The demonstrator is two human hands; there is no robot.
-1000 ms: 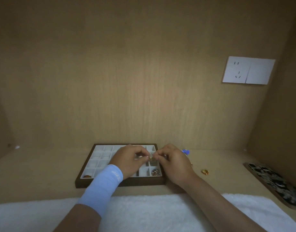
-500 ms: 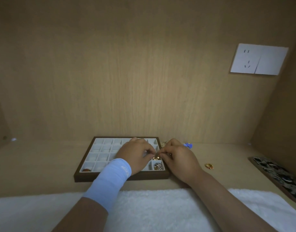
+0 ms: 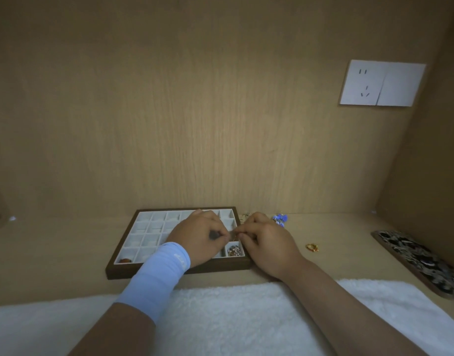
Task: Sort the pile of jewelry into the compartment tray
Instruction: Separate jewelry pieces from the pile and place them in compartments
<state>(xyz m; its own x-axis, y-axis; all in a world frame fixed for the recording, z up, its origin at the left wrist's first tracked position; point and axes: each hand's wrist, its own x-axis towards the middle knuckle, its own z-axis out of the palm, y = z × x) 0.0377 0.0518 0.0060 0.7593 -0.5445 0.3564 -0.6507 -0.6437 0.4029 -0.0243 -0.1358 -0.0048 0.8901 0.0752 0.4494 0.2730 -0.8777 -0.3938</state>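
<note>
Over the last second both hands have drawn toward the near right corner of the tray (image 3: 174, 273), and in the last half second they have hardly shifted against it; the view itself has swung a little. The left hand (image 3: 197, 237) and the right hand (image 3: 268, 244) meet fingertip to fingertip above the tray's right column. Their curled fingers (image 3: 244, 230) are pinched narrow on a small gold piece (image 3: 233, 236), which is too hidden to tell what kind it is. It hangs just behind the near right compartment, where a beaded piece (image 3: 233, 251) lies. A reddish piece (image 3: 125, 260) sits in the near left compartment.

The left hand covers the tray's middle compartments, so what they hold cannot be told. The right hand lies across the right rim. A pale blue wristband (image 3: 156, 273) wraps the left wrist.

The rest of the jewelry lies on the surface (image 3: 54, 253) to the right of the tray. A thin gold bit (image 3: 245, 216) is just behind the right hand, a blue piece (image 3: 280, 219) is beside it, and a gold ring-like piece (image 3: 312, 247) is further right and apart. A dark patterned board (image 3: 421, 260) lies at the far right edge. A white fluffy towel (image 3: 246, 317) spreads under both forearms. On the wooden back wall, up to the right, is a white socket plate (image 3: 382, 83).
</note>
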